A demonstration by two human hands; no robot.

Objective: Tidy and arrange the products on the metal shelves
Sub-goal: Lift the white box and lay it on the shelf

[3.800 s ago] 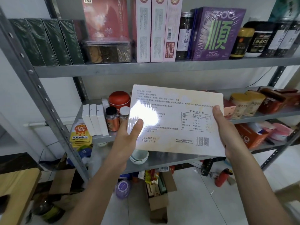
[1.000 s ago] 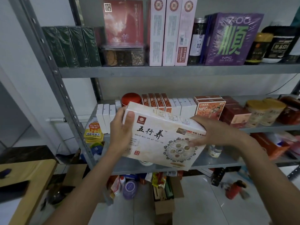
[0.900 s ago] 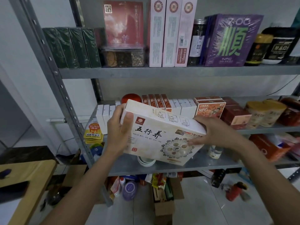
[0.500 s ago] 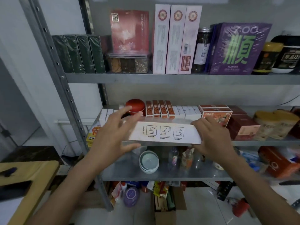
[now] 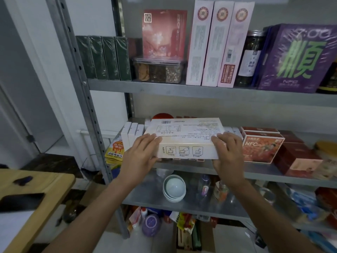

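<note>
1. Here, left hand [image 5: 140,157] and right hand [image 5: 228,156] grip a flat white box [image 5: 186,136] by its near corners.
2. It is held level at the middle shelf's [image 5: 259,173] front edge.
3. Nearly placed, seemingly; lower shelf [image 5: 145,198] looks untidy.

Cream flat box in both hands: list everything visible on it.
The flat rectangular cream cardboard box lies level, back face up: barcode, nutrition table, small print. Its near edge shows three preparation pictograms. The left hand pinches its left near corner, the right hand its right, fingers above, thumbs below. It sits over a row of small boxes on the grey metal middle shelf; contact unclear.
</note>
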